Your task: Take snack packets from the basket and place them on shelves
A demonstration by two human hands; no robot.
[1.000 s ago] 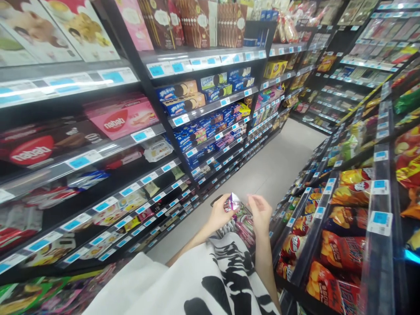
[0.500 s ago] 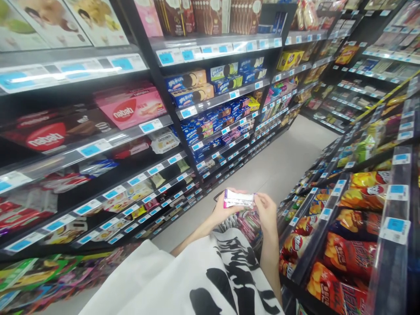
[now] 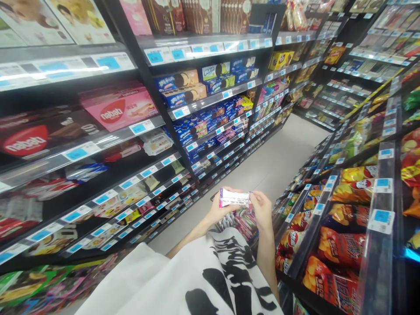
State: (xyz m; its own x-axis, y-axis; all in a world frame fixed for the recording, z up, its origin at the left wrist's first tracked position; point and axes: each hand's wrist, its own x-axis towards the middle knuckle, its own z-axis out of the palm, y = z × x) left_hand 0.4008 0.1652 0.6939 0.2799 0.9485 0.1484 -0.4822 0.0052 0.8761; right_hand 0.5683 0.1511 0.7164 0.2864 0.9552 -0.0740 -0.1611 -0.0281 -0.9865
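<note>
A small white snack packet [image 3: 235,198] with purple and pink ends is held up between both hands, its printed face toward me. My left hand [image 3: 218,211] supports it from the left and underneath, fingers closed on it. The thumb and fingers of my right hand [image 3: 262,207] pinch its right end. Just below the hands, a container whose rim is mostly hidden holds several wrapped snacks [image 3: 243,225], pink and red among them. The print on the packet is too small to read.
Dark shelves with price tags [image 3: 181,112] run along the left, carrying blue cookie boxes [image 3: 184,95] and pink wafer boxes [image 3: 122,106]. To the right, racks hold chip bags [image 3: 341,245]. A grey floor aisle [image 3: 278,146] leads ahead between them.
The view has shifted slightly, so shelves and hands appear a little further left. The packet's printed face is turned more toward me, and both hands keep their hold on it.
</note>
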